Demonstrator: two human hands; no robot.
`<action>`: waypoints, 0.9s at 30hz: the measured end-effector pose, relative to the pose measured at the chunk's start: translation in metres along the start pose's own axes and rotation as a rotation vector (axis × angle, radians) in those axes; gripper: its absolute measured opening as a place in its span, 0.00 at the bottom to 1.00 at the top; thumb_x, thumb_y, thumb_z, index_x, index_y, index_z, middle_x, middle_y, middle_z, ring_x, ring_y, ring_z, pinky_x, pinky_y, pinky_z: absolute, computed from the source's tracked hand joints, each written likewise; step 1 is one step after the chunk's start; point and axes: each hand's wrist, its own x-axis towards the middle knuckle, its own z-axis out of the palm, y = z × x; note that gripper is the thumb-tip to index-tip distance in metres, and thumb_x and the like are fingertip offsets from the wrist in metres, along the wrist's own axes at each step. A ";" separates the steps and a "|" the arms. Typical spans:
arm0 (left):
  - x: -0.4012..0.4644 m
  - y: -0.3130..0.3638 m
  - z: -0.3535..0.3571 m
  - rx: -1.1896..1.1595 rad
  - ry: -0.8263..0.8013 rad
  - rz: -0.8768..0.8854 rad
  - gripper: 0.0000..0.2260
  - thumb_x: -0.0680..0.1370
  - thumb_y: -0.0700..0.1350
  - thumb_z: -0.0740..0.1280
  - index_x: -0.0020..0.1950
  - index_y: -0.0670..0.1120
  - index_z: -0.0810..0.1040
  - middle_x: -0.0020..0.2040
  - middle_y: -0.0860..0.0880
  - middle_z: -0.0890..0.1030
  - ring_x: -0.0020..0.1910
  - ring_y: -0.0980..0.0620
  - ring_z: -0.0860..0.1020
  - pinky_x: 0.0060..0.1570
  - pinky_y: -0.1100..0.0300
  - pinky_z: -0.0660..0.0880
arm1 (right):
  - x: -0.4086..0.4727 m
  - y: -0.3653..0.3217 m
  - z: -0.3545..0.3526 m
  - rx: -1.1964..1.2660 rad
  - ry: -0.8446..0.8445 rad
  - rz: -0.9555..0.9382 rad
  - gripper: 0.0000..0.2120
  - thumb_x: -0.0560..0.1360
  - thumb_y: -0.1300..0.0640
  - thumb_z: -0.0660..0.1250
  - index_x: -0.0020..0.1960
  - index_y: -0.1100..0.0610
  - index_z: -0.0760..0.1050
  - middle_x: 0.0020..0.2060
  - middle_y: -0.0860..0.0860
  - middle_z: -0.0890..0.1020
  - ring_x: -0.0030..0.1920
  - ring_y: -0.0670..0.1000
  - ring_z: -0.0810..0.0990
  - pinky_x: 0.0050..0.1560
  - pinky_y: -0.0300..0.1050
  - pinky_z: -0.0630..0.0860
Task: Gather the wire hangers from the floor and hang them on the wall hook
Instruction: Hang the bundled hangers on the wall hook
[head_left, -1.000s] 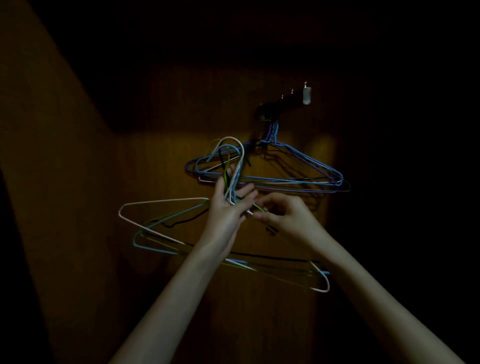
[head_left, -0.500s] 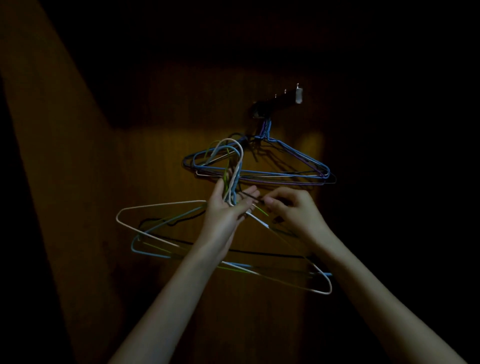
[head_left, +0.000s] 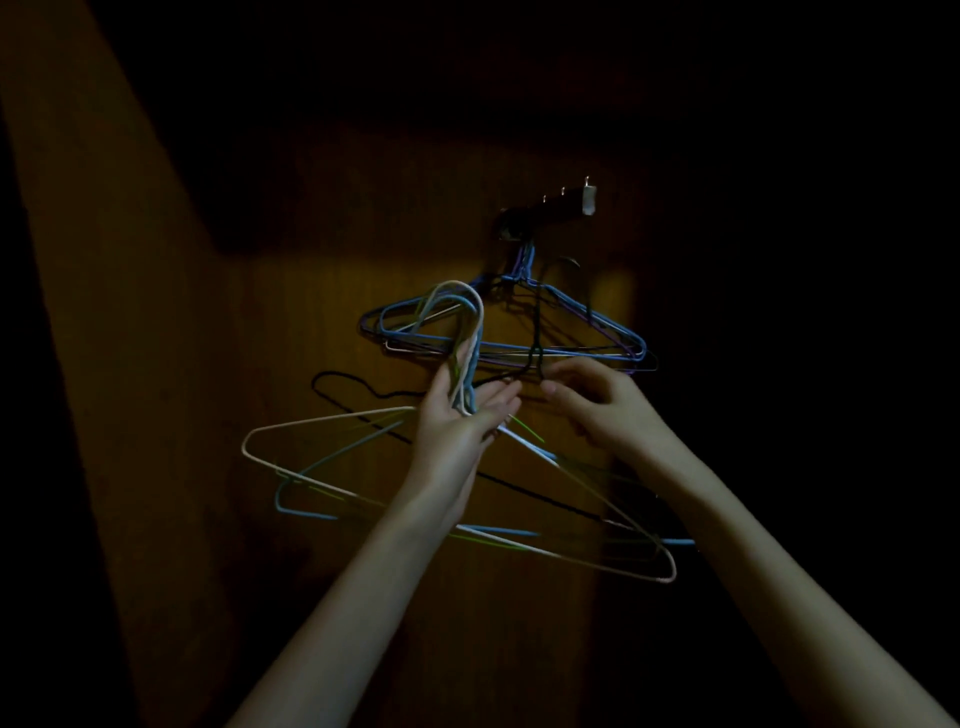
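Your left hand (head_left: 457, 421) grips the necks of the bunched wire hangers (head_left: 363, 467), their frames drooping below so the hooks stand free. Your right hand (head_left: 597, 405) pinches a black hanger (head_left: 537, 332) by its neck, likely teasing it out to hang alone. Beyond, hung hangers (head_left: 571, 322) crowd the wall hook (head_left: 550, 208) on the dim wooden wall (head_left: 311, 208)

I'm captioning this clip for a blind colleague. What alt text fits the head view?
In dim light, the left hand grips the necks of a bundle of wire hangers held up before a wooden wall, while the right hand pinches a black hanger just below the wall hook. Several blue hangers already hang from that hook.
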 end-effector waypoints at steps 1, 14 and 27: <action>-0.003 -0.001 0.003 0.008 -0.015 -0.013 0.28 0.75 0.30 0.64 0.68 0.56 0.65 0.61 0.41 0.77 0.55 0.52 0.79 0.56 0.55 0.68 | 0.001 -0.001 0.001 0.015 -0.005 -0.006 0.07 0.77 0.59 0.64 0.54 0.56 0.75 0.36 0.48 0.77 0.25 0.36 0.72 0.24 0.29 0.65; -0.017 0.009 0.015 0.062 -0.077 0.028 0.25 0.75 0.30 0.63 0.56 0.61 0.69 0.64 0.43 0.77 0.57 0.53 0.79 0.58 0.56 0.71 | 0.008 0.004 -0.015 0.315 0.026 0.250 0.11 0.79 0.63 0.58 0.59 0.59 0.75 0.42 0.51 0.82 0.40 0.46 0.79 0.31 0.32 0.73; -0.032 0.013 0.021 0.002 -0.105 0.031 0.26 0.75 0.28 0.62 0.60 0.58 0.67 0.63 0.40 0.76 0.57 0.50 0.79 0.56 0.59 0.76 | -0.002 0.015 -0.037 -0.410 0.106 0.080 0.10 0.71 0.55 0.71 0.52 0.53 0.81 0.41 0.44 0.80 0.46 0.44 0.77 0.50 0.43 0.73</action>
